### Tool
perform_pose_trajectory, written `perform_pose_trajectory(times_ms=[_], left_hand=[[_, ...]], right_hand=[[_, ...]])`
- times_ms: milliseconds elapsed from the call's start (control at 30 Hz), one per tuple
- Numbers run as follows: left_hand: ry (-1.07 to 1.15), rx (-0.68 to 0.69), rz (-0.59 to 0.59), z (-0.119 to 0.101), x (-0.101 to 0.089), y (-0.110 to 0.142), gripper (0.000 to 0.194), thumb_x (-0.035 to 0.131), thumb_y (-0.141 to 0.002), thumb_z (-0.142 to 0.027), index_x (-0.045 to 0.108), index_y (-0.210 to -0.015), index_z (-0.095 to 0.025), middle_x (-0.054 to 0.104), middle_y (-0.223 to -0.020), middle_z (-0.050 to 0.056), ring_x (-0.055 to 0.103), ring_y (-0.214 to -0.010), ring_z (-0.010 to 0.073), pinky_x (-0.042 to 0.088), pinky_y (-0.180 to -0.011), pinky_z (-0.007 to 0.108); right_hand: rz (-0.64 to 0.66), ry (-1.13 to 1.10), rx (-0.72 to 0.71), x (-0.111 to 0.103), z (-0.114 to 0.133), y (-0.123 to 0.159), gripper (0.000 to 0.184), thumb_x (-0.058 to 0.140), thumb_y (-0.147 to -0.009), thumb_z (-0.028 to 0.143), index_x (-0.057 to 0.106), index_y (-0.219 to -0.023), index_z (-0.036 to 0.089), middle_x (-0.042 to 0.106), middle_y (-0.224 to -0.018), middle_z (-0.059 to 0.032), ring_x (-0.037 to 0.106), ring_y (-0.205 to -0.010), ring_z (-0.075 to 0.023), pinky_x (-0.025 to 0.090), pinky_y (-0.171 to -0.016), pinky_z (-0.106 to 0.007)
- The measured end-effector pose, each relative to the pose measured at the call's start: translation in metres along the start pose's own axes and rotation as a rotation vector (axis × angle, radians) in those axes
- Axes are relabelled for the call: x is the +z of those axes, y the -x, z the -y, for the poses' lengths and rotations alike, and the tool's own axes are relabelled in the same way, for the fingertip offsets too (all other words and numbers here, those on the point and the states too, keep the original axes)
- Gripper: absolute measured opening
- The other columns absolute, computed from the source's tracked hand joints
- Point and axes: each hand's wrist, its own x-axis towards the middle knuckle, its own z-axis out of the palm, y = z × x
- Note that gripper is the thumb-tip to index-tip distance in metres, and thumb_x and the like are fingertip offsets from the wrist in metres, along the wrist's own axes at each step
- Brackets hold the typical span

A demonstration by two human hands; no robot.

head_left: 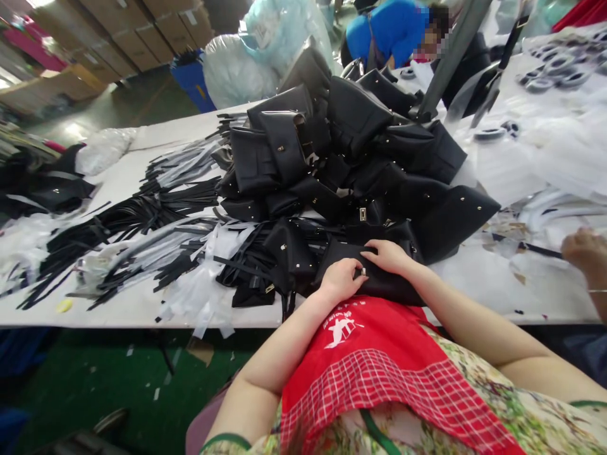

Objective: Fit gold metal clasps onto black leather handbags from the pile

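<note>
At the near edge of the bench (128,311), a black bag (384,283) is lying flat in front of the wearer, both hands touching it. The left hand (344,278) is curling its fingers beside a small pale fitting (364,272) on the bag; whether its grip is closing on the fitting, one cannot tell. The right hand (387,256) is resting over the bag's far part, its fingertips pointing toward the left hand; whether its grip is holding the material is likewise unclear.

Writing: the red apron (379,325) is displaying a white emblem (340,333) with a row of white characters above it, too small to read. On the cartons (137,31) at upper left, white labels (191,17) are showing, their text illegible.

Surroundings: just beyond the hands, a pile of black bags (358,114) is rising, one gold clasp (363,215) facing the wearer. Black straps (156,212) are spreading to the left, and a yellow disc (64,306) is lying near the edge. A person in blue (389,31) is bending beyond the pile, and another person's hand (585,253) is appearing at the right margin.
</note>
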Motion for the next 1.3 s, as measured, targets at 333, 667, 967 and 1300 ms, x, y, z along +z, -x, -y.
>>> perform_pose_trajectory(times_ms=[333,667,967,1300], left_hand=[[0.274,-0.170,0.137,0.008,0.001,-0.025,0.010,0.066,-0.076,-0.027,0.070,-0.075,-0.018,0.065,-0.065,-0.001,0.055,-0.058,0.0127,0.041,-0.056,0.024],[0.610,-0.100,0.283,0.008,-0.031,-0.010,0.024,0.069,-0.076,-0.038,0.064,-0.076,-0.014,0.062,-0.066,0.000,0.049,-0.056,0.0080,0.038,-0.053,0.020],[1.028,-0.293,-0.021,0.044,-0.059,0.044,0.041,0.065,-0.078,-0.055,0.050,-0.081,-0.016,0.061,-0.072,0.000,0.050,-0.053,0.0067,0.040,-0.049,0.019],[0.947,-0.305,-0.114,0.031,-0.047,0.063,0.036,0.058,-0.081,-0.041,0.064,-0.102,-0.013,0.051,-0.063,-0.005,0.042,-0.045,0.0044,0.032,-0.044,0.018]], right_hand=[[-0.028,-0.019,-0.021,0.003,0.001,0.001,0.024,0.057,-0.087,0.040,0.069,-0.099,0.023,0.072,-0.102,-0.0053,0.066,-0.092,-0.0236,0.048,-0.075,-0.030],[-0.063,-0.114,-0.005,0.009,-0.004,0.001,0.025,0.056,-0.088,0.042,0.071,-0.096,0.023,0.073,-0.096,-0.0042,0.067,-0.087,-0.0217,0.050,-0.076,-0.030],[-0.363,-0.082,0.096,-0.018,-0.014,-0.045,0.041,0.055,-0.089,0.039,0.060,-0.118,0.012,0.062,-0.120,-0.0171,0.059,-0.111,-0.0269,0.047,-0.095,-0.039],[-0.118,0.049,-0.191,-0.026,0.030,-0.052,0.028,0.054,-0.092,0.037,0.073,-0.082,0.018,0.070,-0.081,-0.0056,0.065,-0.077,-0.0187,0.051,-0.072,-0.027]])
